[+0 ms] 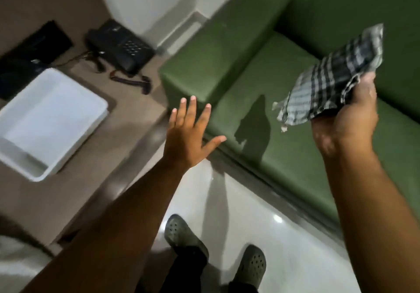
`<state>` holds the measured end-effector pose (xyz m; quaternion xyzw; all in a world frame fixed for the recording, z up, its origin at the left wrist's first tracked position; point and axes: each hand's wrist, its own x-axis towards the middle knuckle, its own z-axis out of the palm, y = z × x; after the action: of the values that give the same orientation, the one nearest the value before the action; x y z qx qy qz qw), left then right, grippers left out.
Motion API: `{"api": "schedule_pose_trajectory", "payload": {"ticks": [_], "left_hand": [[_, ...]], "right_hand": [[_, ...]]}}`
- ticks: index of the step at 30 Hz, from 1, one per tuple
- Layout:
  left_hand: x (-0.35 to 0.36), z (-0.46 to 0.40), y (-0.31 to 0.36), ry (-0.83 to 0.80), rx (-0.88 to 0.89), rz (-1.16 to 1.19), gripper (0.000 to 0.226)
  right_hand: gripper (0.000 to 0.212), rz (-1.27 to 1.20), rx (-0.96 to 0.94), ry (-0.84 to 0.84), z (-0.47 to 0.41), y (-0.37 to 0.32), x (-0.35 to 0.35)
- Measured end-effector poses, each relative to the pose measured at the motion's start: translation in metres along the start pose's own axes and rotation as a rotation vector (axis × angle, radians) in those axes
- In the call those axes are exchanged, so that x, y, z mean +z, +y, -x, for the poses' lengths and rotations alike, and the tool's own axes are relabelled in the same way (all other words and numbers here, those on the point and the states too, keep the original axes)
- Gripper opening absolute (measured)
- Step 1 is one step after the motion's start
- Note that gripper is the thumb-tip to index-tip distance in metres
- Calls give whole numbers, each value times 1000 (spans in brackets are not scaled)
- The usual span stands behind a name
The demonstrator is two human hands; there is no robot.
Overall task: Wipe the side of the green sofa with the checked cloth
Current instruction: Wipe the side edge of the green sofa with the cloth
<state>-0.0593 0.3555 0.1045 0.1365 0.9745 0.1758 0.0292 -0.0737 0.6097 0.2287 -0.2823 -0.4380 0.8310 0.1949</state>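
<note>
Head view, right hand: the right hand (343,120) is raised above the sofa seat, fingers clenched around the checked cloth (334,81).
Head view, cloth: bunched, black-and-white check, held in the air; its free corners hang left of the hand, clear of the upholstery.
Head view, left hand: the left hand (188,133) is released, palm down, fingers spread, grasping nothing; it hovers near the front corner of the armrest. Contact with the sofa cannot be told.
Head view, sofa: the green sofa (284,151) fills the right of the frame; the block-shaped armrest sits left of the seat, its outer side facing the brown worktop (95,156).
Head view, worktop items: a white tray (47,122), a black telephone (120,45) with coiled cord, and a dark flat object at far left, too blurred to identify.
Head view, floor: pale glossy floor (261,201); two grey perforated clogs (181,236) at the bottom edge.
Head view, image quality: motion blur throughout.
</note>
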Motion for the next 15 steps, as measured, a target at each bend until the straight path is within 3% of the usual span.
{"api": "schedule_pose_trajectory", "payload": {"ticks": [3, 7, 13, 15], "left_hand": [[48, -13, 82, -8, 214, -60, 82], [131, -16, 175, -178, 427, -138, 84], [249, 17, 280, -364, 557, -220, 78], [271, 29, 307, -342, 568, -267, 79]], "right_hand": [[38, -22, -61, 208, 6, -44, -112], [30, -58, -131, 427, 22, -74, -259], [45, -140, -178, 680, 63, -86, -466], [47, -181, -198, 747, 80, -85, -523]]}}
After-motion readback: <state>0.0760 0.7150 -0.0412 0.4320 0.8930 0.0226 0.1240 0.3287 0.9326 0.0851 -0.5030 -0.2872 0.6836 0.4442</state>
